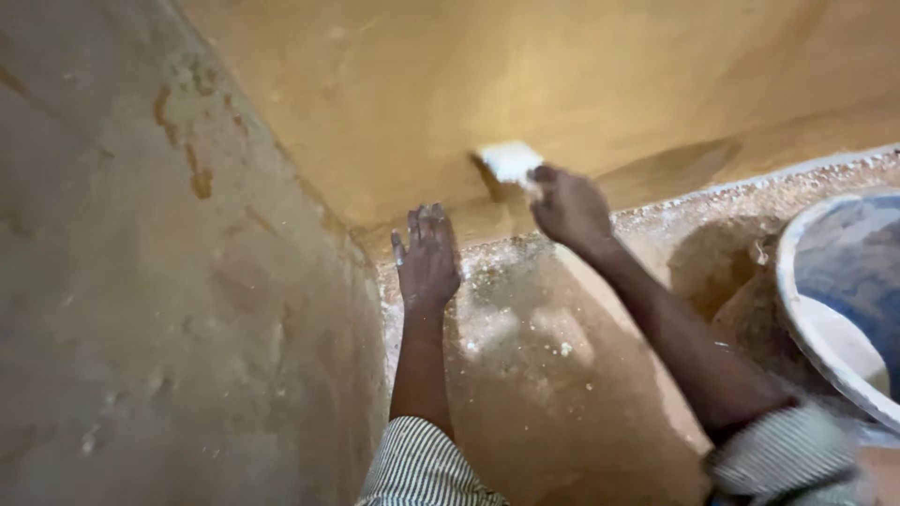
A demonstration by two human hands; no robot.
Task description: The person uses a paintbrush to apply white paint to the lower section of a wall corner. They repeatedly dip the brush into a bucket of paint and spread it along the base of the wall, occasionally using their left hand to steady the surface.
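My right hand grips a small flat scraper blade smeared with white putty and presses it against the lower part of a tan wall near the corner. My left hand is flat, fingers together and stretched out, resting low on the wall just above the floor, a little left of the blade. Both forearms come out of striped sleeves at the bottom of the view.
A rough plastered side wall fills the left. The dusty floor is speckled with white crumbs. A large round basin with a pale rim stands at the right edge.
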